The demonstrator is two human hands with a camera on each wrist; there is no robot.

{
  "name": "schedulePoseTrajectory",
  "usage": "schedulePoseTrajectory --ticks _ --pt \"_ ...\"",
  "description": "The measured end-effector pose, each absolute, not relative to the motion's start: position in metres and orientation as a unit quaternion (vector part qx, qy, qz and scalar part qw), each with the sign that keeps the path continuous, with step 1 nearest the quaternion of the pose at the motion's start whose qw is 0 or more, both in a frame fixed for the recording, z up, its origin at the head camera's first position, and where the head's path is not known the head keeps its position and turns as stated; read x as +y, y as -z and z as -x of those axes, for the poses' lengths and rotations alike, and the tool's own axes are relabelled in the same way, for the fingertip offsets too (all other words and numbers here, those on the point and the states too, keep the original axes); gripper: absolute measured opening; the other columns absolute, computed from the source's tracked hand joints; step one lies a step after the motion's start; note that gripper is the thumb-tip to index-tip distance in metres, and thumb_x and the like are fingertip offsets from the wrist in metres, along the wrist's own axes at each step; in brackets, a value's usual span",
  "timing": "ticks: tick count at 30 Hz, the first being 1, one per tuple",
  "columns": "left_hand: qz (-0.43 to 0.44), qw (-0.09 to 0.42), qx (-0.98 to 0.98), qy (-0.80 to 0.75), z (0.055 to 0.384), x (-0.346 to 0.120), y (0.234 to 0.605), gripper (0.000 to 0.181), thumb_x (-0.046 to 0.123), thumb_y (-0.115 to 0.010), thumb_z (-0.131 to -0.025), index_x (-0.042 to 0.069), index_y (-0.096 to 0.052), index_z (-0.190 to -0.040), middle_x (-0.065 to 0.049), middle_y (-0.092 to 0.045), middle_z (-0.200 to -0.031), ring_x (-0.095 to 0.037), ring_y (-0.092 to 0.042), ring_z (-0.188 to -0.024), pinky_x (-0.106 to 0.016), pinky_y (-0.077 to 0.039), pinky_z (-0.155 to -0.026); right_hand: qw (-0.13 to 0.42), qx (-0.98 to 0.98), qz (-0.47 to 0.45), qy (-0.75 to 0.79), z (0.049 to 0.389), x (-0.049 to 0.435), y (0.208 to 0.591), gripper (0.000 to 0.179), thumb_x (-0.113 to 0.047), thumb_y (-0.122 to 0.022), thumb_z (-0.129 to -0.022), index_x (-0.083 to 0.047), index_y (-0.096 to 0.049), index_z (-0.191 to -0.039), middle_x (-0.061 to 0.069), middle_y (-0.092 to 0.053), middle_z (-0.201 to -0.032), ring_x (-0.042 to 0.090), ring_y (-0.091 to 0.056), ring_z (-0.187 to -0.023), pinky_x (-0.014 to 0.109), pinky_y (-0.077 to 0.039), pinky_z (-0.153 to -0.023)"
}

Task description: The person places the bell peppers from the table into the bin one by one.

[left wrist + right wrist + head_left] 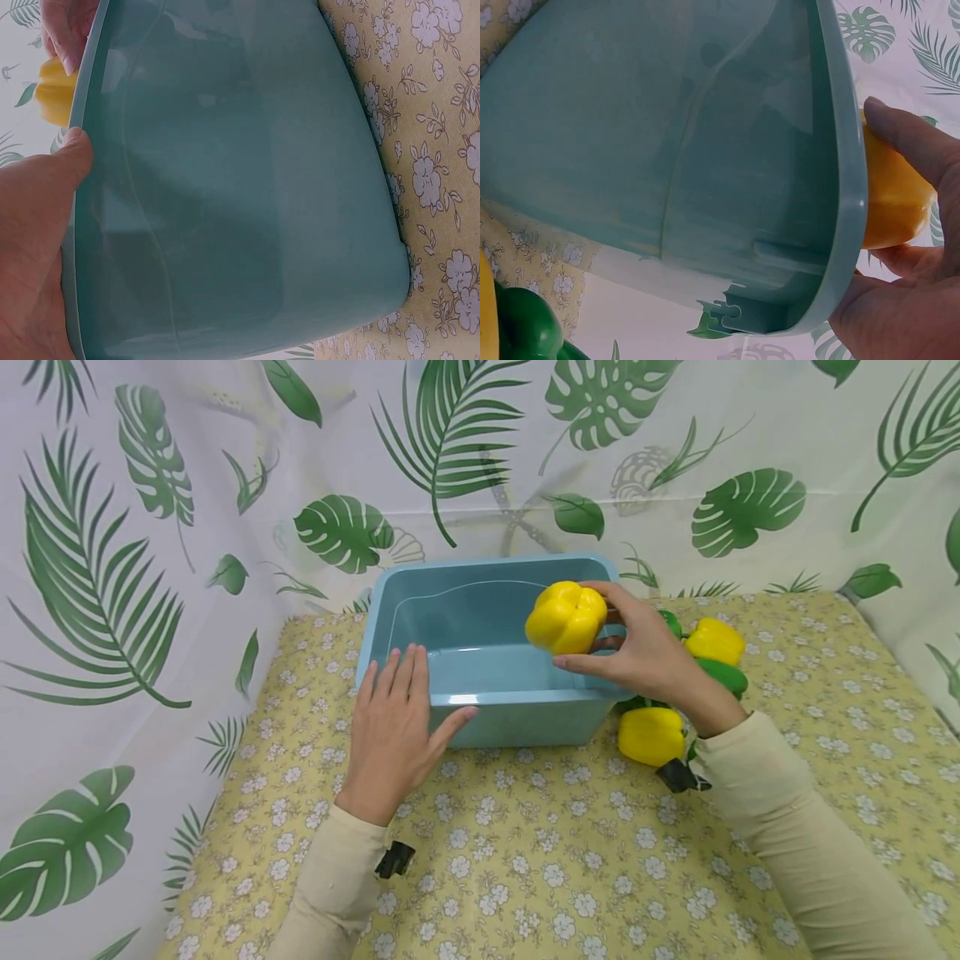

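A yellow bell pepper is held by my right hand, thumb on the near side and fingers behind, over the right part of a blue plastic tub. The right wrist view has that yellow pepper just past the tub's rim, partly hidden by it. My left hand rests on the tub's near rim at the left, its fingers straight and reaching over the edge. From the left wrist, the thumb lies against the rim. The visible part of the tub's floor is bare.
Right of the tub lie more peppers: a yellow one in front, another yellow one behind, and green ones between, partly covered by my right arm. A flowered yellow cloth covers the table; a leaf-patterned sheet hangs behind.
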State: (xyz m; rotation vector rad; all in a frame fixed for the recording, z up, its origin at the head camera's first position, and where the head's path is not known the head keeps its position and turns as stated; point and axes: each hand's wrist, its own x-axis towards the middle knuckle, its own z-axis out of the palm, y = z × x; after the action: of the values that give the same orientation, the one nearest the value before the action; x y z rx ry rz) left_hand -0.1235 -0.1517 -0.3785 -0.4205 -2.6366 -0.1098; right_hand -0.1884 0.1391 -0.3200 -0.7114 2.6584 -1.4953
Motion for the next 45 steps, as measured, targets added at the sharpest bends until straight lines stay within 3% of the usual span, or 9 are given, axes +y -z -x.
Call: schedulePoseTrajectory --ticks 10,37,45 --pt "0.150 0.228 -0.961 0.038 0.124 -0.150 0.378 0.093 0.071 -0.039 -0.088 -0.002 -0.031 -0.146 -0.018 -0.040 -0.145 -0.031 -0.033 -0.137 -0.046 -0.018 -0.115 -0.014 0.839 0.218 0.499 0.185 0.141 0.313 0.062 -0.018 -0.075 -0.083 -0.013 -0.046 -0.137 0.008 -0.051 -0.131 0.020 -0.052 -0.113 0.038 -0.050 -0.090" --pt "0.165 0.251 -0.953 0.040 0.125 -0.150 0.378 0.091 0.069 -0.043 -0.087 -0.003 -0.037 -0.143 -0.019 -0.043 -0.142 -0.032 -0.037 -0.134 -0.047 -0.022 -0.114 -0.037 0.847 0.206 0.488 0.183 0.157 0.308 0.059 -0.020 -0.073 -0.084 -0.014 -0.047 -0.137 0.007 -0.053 -0.129 0.021 -0.053 -0.112 0.033 -0.050 -0.090" --pt "0.154 0.234 -0.960 0.034 0.124 -0.150 0.379 0.091 0.070 -0.040 -0.088 -0.002 -0.034 -0.145 -0.018 -0.041 -0.144 -0.032 -0.034 -0.136 -0.046 -0.019 -0.115 -0.043 0.856 0.190 0.479 0.181 0.166 0.303 0.063 -0.022 -0.073 -0.084 -0.017 -0.043 -0.140 0.007 -0.052 -0.131 0.021 -0.053 -0.113 0.029 -0.050 -0.089"
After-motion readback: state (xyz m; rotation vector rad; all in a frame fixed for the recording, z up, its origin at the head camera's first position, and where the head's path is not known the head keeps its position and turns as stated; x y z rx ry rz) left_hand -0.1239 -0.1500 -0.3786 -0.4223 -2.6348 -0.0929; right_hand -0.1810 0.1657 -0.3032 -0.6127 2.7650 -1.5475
